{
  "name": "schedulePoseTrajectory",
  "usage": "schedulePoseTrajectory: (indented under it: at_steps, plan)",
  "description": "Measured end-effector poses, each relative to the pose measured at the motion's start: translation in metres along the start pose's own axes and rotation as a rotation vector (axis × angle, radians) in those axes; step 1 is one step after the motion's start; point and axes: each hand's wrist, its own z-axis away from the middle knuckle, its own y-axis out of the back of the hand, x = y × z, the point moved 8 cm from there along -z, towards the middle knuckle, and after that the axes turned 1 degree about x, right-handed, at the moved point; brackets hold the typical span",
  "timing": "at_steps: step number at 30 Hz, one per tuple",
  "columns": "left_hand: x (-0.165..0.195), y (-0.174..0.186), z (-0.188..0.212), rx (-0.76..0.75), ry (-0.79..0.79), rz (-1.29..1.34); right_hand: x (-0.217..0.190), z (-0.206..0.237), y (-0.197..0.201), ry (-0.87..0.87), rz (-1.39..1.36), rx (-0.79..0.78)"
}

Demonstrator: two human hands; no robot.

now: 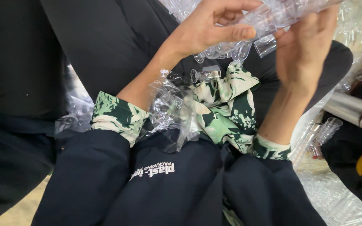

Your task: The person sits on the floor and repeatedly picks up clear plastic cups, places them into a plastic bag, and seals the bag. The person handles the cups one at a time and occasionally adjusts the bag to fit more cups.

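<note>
A stack of clear plastic cups, nested into a long tube, lies slantwise at the top of the view, held between both hands above the person's lap. The left hand pinches the lower end of the stack, thumb beneath and fingers curled over. The right hand presses its fingers and palm against the stack from the far side, grasping it loosely. Just below the stack, several loose clear cups rest on a green patterned cloth, with crumpled clear wrap beside them. Right of the stack lies a grey metal tube. With so light a pinch, I judge the smooth nested cups could slide apart and drop among the loose ones.
</note>
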Motion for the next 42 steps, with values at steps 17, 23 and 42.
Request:
schedulePoseTrajectory:
  at_steps: [17,23,42]
  plan:
    - [-0.002,-0.013,0.006,-0.115,0.170,0.492,-0.009,-0.002,-0.007,-0.010,-0.071,0.217]
    - [0.005,-0.016,0.011,-0.150,0.154,0.296,0.000,0.003,-0.006,-0.009,-0.042,0.142]
    - [0.003,-0.016,0.010,-0.183,0.122,0.200,-0.023,0.010,0.029,0.117,-0.045,0.232]
